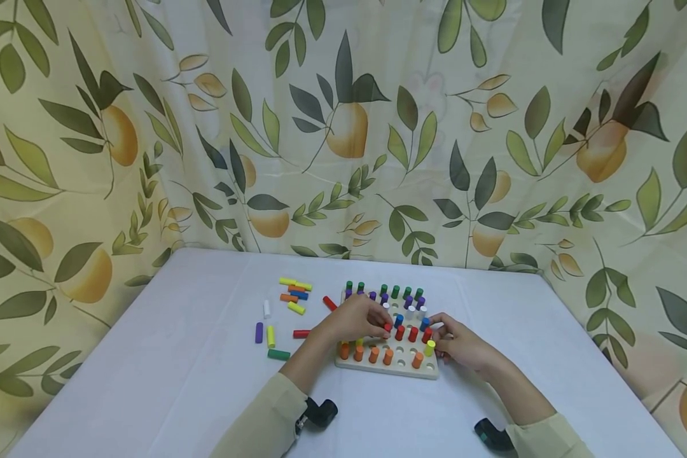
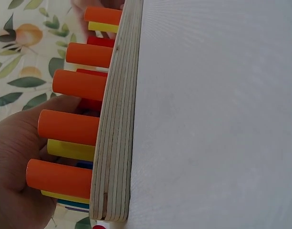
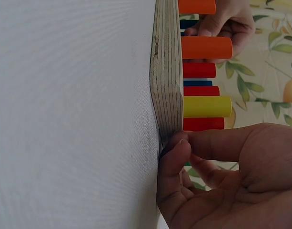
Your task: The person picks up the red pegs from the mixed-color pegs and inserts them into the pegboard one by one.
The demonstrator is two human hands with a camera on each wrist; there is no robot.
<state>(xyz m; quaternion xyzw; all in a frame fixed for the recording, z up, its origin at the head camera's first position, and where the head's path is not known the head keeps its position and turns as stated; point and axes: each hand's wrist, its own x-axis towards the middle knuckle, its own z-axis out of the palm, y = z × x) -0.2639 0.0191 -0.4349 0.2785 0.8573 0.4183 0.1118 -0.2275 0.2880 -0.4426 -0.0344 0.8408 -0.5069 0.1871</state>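
A pale wooden pegboard (image 1: 386, 370) lies on the white table, with rows of upright coloured pegs in its holes. My left hand (image 1: 355, 318) reaches over the board from the left and pinches a red peg (image 1: 387, 327) between thumb and fingertips, in line with the red row. In the left wrist view, orange pegs (image 2: 69, 126) along the front edge partly hide that hand. At the board's right side, my right hand (image 1: 460, 343) grips its edge with curled fingers, close to a yellow peg (image 1: 429, 348). The right wrist view shows these fingertips (image 3: 183, 148) against the plywood side.
Left of the board lie loose pegs: several yellow ones (image 1: 296, 308), a white one (image 1: 266, 309), a purple one (image 1: 259, 333), a green one (image 1: 278, 354), and orange, blue and red ones. A leaf-and-fruit patterned curtain (image 1: 343, 191) hangs behind the table.
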